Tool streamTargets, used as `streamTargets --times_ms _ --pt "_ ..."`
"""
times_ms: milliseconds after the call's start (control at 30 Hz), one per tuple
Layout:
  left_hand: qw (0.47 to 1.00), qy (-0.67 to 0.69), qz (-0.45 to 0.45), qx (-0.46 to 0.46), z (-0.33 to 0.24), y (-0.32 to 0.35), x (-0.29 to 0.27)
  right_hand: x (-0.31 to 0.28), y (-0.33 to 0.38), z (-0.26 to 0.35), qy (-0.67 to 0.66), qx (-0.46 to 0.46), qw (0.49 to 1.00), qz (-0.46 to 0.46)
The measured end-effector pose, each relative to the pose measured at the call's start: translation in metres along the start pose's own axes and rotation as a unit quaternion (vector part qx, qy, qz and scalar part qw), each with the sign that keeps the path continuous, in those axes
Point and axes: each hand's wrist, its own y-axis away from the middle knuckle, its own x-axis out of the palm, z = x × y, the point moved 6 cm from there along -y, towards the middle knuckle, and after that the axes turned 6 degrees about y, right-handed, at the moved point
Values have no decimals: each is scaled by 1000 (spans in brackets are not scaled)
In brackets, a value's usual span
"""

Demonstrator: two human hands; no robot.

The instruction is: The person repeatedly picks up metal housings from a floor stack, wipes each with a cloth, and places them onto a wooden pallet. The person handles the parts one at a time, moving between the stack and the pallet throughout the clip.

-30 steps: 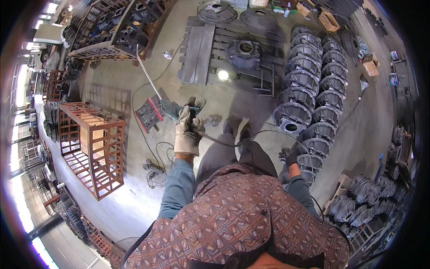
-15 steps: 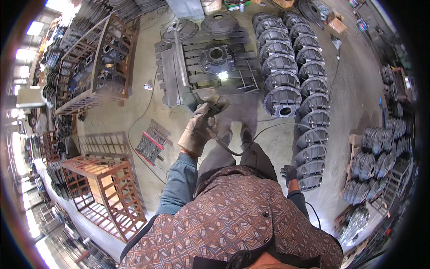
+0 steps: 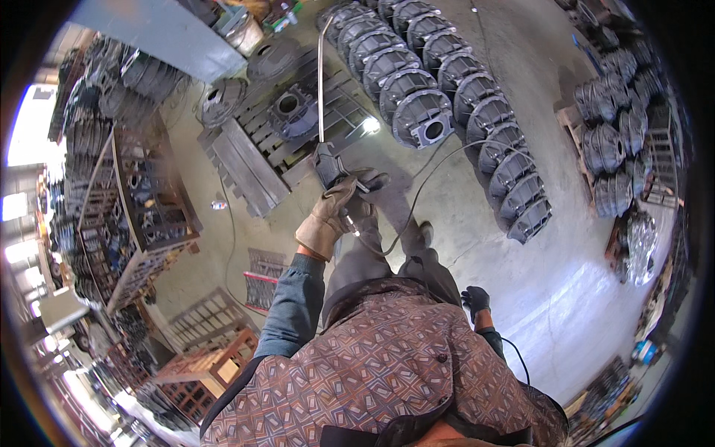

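My left hand (image 3: 328, 217), in a beige work glove, is closed round the dark grip of a long-nozzled air gun (image 3: 321, 97). The gun's thin metal tube points away from me, passing in front of the slatted pallet and the parts beside it. A hose runs from a metal fitting by the glove and loops off to the right. My right hand (image 3: 475, 299), in a dark glove, hangs low at my side, fingers loosely apart and holding nothing. On the slatted pallet (image 3: 249, 160) lies a dark round casting (image 3: 293, 112) with an opening in its middle.
Two long rows of dark housings (image 3: 421, 112) stand on the floor ahead right. Brown metal crates (image 3: 138, 201) with parts stand left. A red-edged rack (image 3: 261, 289) lies near my left forearm. Stacked castings (image 3: 607, 149) fill the right side. A cable crosses the floor at left.
My view has turned right, so the pallet and housing rows now appear farther left. The air gun's tube stands more upright in view. My left hand keeps its grip; my right hand stays low.
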Motion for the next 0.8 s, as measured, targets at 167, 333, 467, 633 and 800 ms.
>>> streamTargets --times_ms 167,333,467,633,800 --pt "996 -85 41 2 14 -12 44 -7 -27 -64 -115 -25 993 29" --pt "839 -517 163 -54 77 6 216 -59 -51 -120 -145 -83 986 12" --pt "720 -634 236 -152 178 -14 272 -83 -18 -146 -250 -28 967 -28" --pt "641 -701 153 -273 287 -36 299 -127 -13 -199 -297 16 950 -96" --pt "562 -781 138 -236 368 -63 334 -140 -8 -206 -390 25 912 -125"
